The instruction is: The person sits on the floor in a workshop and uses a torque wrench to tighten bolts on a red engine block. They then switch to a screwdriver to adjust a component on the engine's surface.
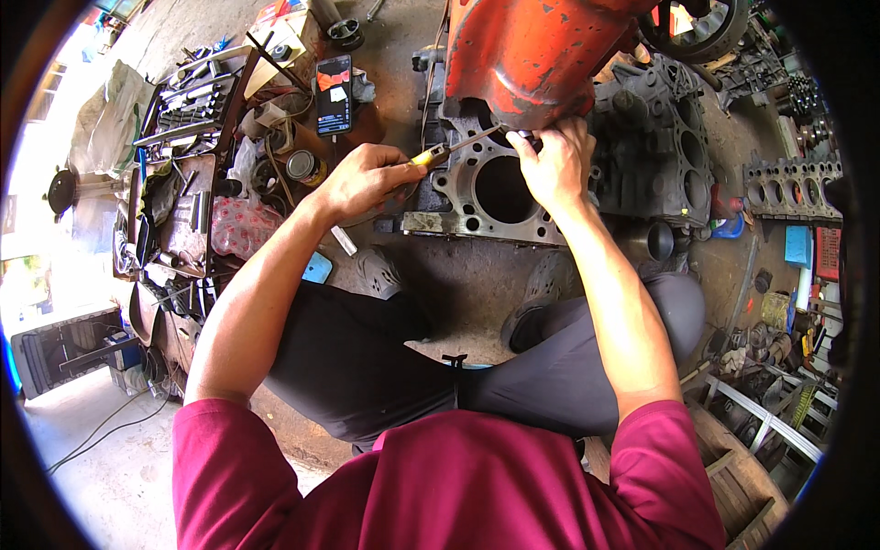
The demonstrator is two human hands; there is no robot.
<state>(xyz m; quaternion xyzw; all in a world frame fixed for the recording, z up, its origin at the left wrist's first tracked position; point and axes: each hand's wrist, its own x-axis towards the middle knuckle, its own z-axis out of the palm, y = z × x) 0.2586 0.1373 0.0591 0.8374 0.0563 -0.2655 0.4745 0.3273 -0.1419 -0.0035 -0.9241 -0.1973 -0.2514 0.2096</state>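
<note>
My left hand (371, 179) is closed around the yellow and dark handle of a screwdriver-like tool (472, 140). Its thin metal shaft points right, and the tip reaches the lower edge of a red, paint-chipped machine housing (513, 64). Under that housing my right hand (557, 165) has its fingers bent together near the tip; whatever they grip is hidden. Both hands are over a grey engine block (467, 197), whose large round cylinder bore (504, 190) opens just below the right fingers.
A second engine block (655, 151) stands to the right. At the left are a lit phone (334, 96), a round tin (304, 167) and trays of tools (192, 105). A cylinder part with several holes (796, 191) lies far right. My shoes flank the floor before the block.
</note>
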